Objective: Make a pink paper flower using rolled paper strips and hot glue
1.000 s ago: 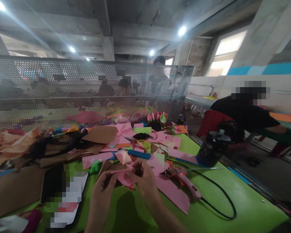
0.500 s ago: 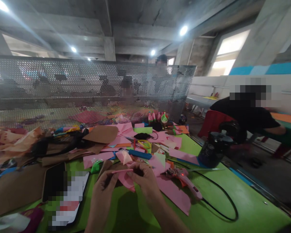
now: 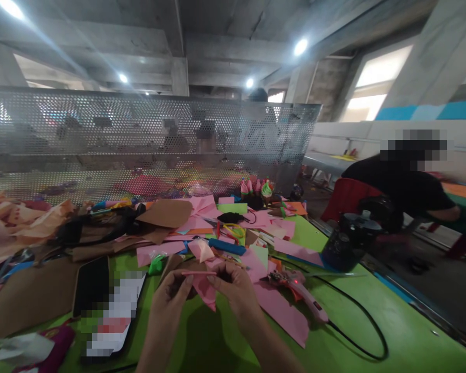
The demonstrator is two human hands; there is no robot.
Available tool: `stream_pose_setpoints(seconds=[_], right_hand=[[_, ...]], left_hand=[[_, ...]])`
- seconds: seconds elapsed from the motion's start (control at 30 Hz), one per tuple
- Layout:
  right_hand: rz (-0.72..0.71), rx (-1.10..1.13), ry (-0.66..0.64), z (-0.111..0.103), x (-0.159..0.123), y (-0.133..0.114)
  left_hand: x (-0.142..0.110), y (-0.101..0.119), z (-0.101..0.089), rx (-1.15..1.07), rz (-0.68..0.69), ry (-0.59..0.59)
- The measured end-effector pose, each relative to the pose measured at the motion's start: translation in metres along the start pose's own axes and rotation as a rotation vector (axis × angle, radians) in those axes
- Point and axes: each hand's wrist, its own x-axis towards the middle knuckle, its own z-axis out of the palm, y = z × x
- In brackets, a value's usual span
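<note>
Pink paper piece (image 3: pixel 205 292) pinched between left hand (image 3: pixel 171 295) and right hand (image 3: pixel 236 292)

The far side is closed off by a perforated metal screen (image 3: pixel 140 129), in front of which a green surface (image 3: pixel 357 311) is spread with cut sheets. Brown paper (image 3: pixel 34 290) is laid along the left, and near the right edge a dark jar (image 3: pixel 345 241) is placed. Left of the hands, a phone (image 3: pixel 118 313) is set down with its display lit.

The pink paper piece is held just above the surface, in front of the wearer. Its folded upper edge is stretched between the two hands, and a pointed flap is hung below. It is grasped by the left hand between thumb and fingers at one end, and by the right hand in the same way at the other; what is done by the hidden fingers cannot be told.

To the right, a pink corded tool (image 3: pixel 310 298), probably a glue gun, is rested across a pink strip (image 3: pixel 291 318), its red light (image 3: pixel 295 282) lit and its tip directed toward the right hand. If it is hot, as the light suggests, a burn could be caused by a careless rightward sweep, or the strip beneath could be marked. The tool could be dragged by its looped cable (image 3: pixel 387 344) if that is snagged. The thin fold could be creased or torn by uneven pulling.
</note>
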Motion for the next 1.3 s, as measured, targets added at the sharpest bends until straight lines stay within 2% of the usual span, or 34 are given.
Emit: stream_pose_setpoints(seconds=[0.6,0.77,1.03,1.3], right_hand=[[0.012,-0.067,0.001,-0.0012,-0.0044,-0.0080],[0.025,-0.050,-0.040,-0.0008,-0.0064,-0.0097],[-0.002,-0.091,0.010,0.0000,-0.0054,-0.0089],[-0.033,-0.147,0.001,-0.0032,-0.0040,-0.0092]], left_hand=[[0.0018,0.0007,-0.0035,0.076,0.035,0.000],[-0.0002,0.0029,-0.0030,0.091,0.020,0.005],[0.0001,0.0031,-0.0019,0.110,0.029,-0.002],[0.0009,0.0036,0.0023,-0.027,-0.014,0.005]])
